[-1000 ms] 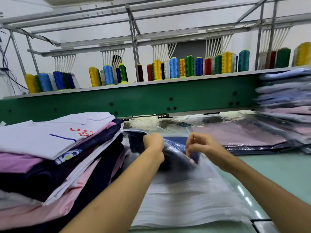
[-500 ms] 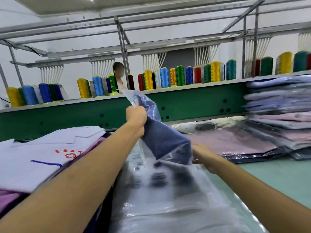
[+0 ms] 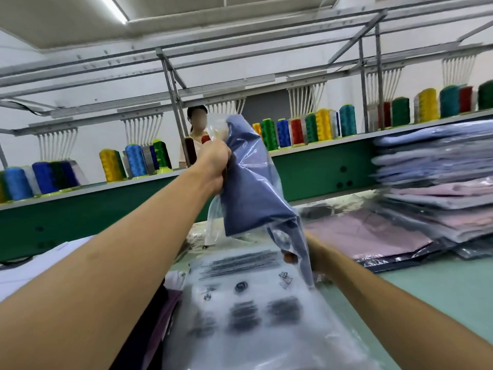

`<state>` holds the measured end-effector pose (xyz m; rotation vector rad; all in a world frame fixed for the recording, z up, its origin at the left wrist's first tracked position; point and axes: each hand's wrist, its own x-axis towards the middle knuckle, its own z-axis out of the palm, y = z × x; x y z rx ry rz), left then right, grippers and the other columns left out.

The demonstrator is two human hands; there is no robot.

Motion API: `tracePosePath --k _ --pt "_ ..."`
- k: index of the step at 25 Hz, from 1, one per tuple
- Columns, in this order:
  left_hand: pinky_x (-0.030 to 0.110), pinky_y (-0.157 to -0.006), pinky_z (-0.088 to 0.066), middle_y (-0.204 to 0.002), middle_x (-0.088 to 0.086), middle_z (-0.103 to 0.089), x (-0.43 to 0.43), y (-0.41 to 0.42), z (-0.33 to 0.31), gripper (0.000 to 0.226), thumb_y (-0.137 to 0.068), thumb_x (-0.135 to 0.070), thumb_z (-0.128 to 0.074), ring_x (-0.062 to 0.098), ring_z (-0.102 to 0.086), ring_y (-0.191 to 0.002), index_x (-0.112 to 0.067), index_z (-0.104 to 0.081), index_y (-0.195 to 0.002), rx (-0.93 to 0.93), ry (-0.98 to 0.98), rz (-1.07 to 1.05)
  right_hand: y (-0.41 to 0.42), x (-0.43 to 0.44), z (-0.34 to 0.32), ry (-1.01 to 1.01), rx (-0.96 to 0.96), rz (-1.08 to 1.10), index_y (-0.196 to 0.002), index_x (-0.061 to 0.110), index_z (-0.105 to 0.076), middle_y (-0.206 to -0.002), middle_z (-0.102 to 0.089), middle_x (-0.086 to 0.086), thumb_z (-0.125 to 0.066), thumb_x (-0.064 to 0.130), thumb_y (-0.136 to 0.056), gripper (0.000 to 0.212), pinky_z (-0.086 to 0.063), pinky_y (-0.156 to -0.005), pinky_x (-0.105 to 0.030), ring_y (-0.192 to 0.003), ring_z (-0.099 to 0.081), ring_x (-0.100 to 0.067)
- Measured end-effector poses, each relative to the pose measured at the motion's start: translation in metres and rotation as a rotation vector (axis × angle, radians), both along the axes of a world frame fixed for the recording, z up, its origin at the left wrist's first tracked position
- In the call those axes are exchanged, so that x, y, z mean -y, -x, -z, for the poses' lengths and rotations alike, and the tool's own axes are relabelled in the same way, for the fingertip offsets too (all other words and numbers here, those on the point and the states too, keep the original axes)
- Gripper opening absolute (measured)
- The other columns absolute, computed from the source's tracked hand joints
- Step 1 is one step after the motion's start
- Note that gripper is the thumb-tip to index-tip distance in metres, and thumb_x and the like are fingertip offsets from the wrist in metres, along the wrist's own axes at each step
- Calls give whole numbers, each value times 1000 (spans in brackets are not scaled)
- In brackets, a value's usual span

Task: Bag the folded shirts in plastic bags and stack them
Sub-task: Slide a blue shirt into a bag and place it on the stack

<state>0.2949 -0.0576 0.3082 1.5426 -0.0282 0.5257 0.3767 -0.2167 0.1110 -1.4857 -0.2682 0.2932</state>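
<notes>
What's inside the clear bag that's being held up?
A bunched blue shirt shows through the plastic bag. The left hand grips the top, the right hand the lower end. The shirt's collar and front are hidden in the folds.

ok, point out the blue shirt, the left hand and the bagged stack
blue shirt [image 3: 253, 193]: head view, middle of the hanging fabric.
left hand [image 3: 214, 161]: head view, back of the hand.
bagged stack [image 3: 437, 182]: head view, front edge of the middle layers.
</notes>
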Motion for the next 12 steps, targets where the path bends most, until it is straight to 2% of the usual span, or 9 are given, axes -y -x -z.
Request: tracePosePath --k 2,3,5,6,7,9,11,12 --pt "19 -51 -40 -56 -3 -61 -4 -15 10 39 -88 5 -33 14 -51 -49 -18 -64 -80 11 32 -5 -13 16 -6 -28 66 115 -85 7 -65 -56 -68 0 -60 5 -95 11 -48 -42 -18 -45 -64 -10" --pt "14 -44 -39 -49 -5 -58 -5 -22 19 35 -93 3 -33 9 -51 -40 -17 -59 -80 15 59 -12 -22 30 -8 -45 78 190 -88 4 -65 -59 -69 -3 -64 2 -92 4 -48 -42 -19 -46 -64 -12" --pt "11 -35 -34 -39 -10 -53 -2 -39 37 34 -96 1 -34 2 -48 -32 -16 -57 -78 24 78 -89 -45 65 -9 -21 133 363 -99 5 -66 -74 -75 -7 -70 2 -87 13 -55 -51 -24 -58 -70 -16" --pt "12 -36 -35 -44 -11 -58 0 -50 48 32 -96 2 -38 0 -52 -36 -16 -59 -82 23 60 -103 -57 81 -4 44 169 430 -104 7 -65 -85 -76 -9 -72 4 -86 19 -59 -60 -29 -70 -73 -20" --pt "13 -40 -39 -59 -9 -68 0 -63 60 28 -96 1 -42 1 -61 -49 -16 -64 -90 13 34 -89 -69 96 2 110 205 494 -107 9 -64 -95 -75 -11 -73 5 -85 24 -60 -72 -35 -82 -73 -24" --pt "20 -53 -49 -98 2 -76 4 -88 88 26 -96 -4 -55 13 -73 -86 -19 -66 -114 3 -31 -5 -90 127 15 254 261 586 -113 9 -62 -109 -72 -14 -72 4 -86 29 -56 -90 -43 -100 -69 -31" --pt "23 -64 -57 -121 5 -70 10 -114 120 50 -93 -2 -63 19 -70 -100 -23 -55 -137 -29 -58 36 -112 160 25 413 302 666 -121 11 -60 -117 -69 -12 -70 7 -87 36 -51 -98 -45 -109 -65 -32" --pt "28 -74 -60 -132 5 -63 15 -126 135 66 -91 0 -66 21 -68 -106 -25 -44 -148 -59 -69 23 -122 174 30 494 320 690 -122 13 -59 -119 -68 -11 -70 10 -88 36 -49 -99 -46 -111 -63 -32"
